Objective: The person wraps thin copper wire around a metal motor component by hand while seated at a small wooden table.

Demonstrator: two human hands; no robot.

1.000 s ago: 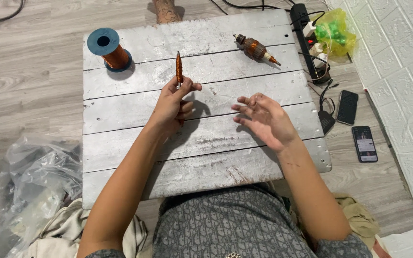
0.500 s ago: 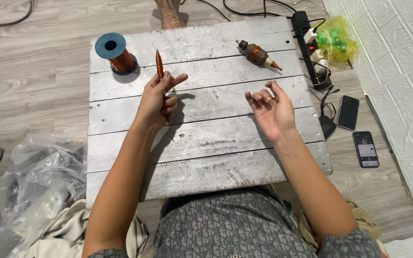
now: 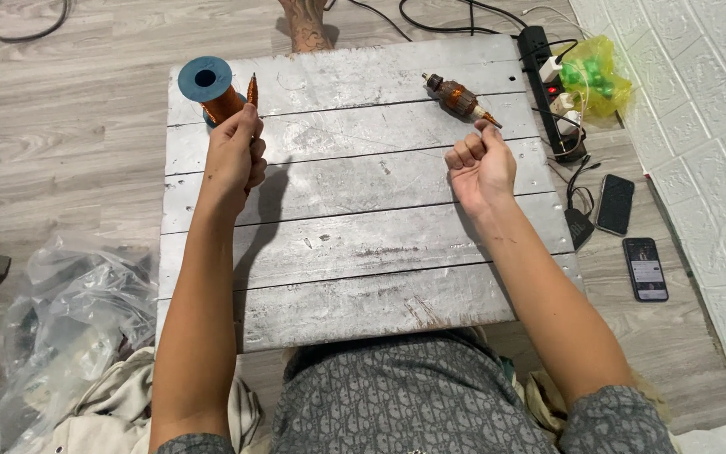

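My left hand (image 3: 233,160) is closed around a thin brown rod (image 3: 252,87), which it holds upright. The rod's pointed tip shows above my fingers, right beside a spool of copper wire with a blue cap (image 3: 206,87) at the table's far left corner. My right hand (image 3: 481,164) hovers palm-up over the right side of the grey plank table (image 3: 363,244). Its fingers are curled in, thumb against forefinger, and nothing shows in it. It sits just below the tip of a brown motor armature (image 3: 457,97) lying on the table.
A black power strip (image 3: 548,92) with plugs and a green-yellow bag (image 3: 594,76) lie on the floor to the right. Two dark phones (image 3: 615,204) (image 3: 645,269) rest nearby. Clear plastic bags (image 3: 69,319) are at lower left. Another person's foot (image 3: 306,25) is beyond the table.
My left hand has carried the rod up and left to the spool. My right hand has curled its open fingers shut and moved up toward the armature.
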